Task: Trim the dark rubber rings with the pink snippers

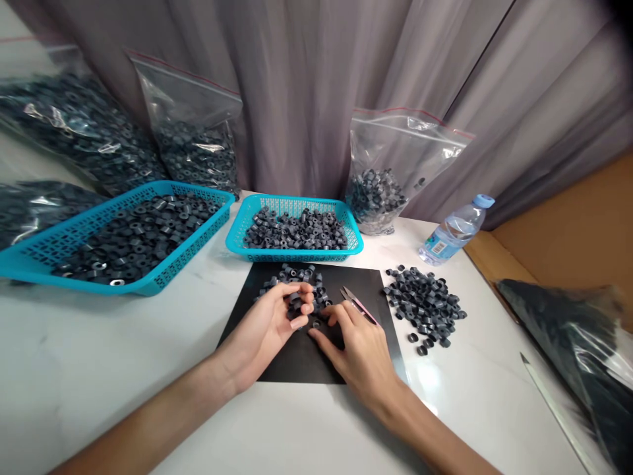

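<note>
My left hand is turned palm up with its fingers curled around several small dark grey plastic rings. Just to its right, my right hand is lowered to the black mat, its thumb and forefinger closing about a single small ring. Beyond my fingers, a loose pile of the same rings lies on the mat, partly hidden by my left hand. A pair of pink-handled thread snips rests on the mat beside my right hand, its handles partly covered.
Two blue baskets of dark rings stand behind and left. Another ring pile lies right of the mat. Zip bags, a water bottle, a cardboard box and a pointed metal strip surround the workspace.
</note>
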The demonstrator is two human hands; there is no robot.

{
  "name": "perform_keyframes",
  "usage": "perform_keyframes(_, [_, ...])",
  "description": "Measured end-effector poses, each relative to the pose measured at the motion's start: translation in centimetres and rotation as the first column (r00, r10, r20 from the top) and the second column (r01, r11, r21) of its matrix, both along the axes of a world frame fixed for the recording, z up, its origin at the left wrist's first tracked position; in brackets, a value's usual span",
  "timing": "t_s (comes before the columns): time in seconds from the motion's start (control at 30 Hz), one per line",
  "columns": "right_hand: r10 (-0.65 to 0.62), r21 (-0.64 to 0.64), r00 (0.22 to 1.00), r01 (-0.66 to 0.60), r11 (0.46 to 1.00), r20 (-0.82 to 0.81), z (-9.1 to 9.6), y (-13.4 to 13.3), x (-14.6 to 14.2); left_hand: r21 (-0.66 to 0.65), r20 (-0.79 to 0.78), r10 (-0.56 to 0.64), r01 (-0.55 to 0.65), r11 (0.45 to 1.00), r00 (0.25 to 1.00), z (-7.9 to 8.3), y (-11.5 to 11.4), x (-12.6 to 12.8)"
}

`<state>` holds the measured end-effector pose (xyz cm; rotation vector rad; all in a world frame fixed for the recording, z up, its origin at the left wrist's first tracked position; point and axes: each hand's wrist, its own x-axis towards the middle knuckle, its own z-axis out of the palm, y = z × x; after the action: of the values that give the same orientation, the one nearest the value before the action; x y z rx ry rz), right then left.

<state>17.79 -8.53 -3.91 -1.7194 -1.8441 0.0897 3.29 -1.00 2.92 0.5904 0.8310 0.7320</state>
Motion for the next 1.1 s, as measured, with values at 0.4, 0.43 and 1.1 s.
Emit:
perform_keyframes(0.4, [0.088,0.071,0.908,-0.064,0.995,-0.410,1.9,-0.8,2.3,0.342,-0.310,-0.210,0.315,0.886,0.927,-0.6,-0.8,-0.2])
perform_keyframes(0.43, [0.098,0.081,0.882,-0.068,0.994,-0.461,2.2,-0.9,2.4,0.350,-0.334,-0.240,0.357,0.866,0.911,-0.8,-1.0,-0.2])
perform_keyframes(1.1, [0.139,0.089,0.596,-0.113,0.990,-0.791,2.5,-0.8,2.8,0.256,-0.187,-0.358,0.398,0.881,0.915,-0.4,-1.9,-0.3])
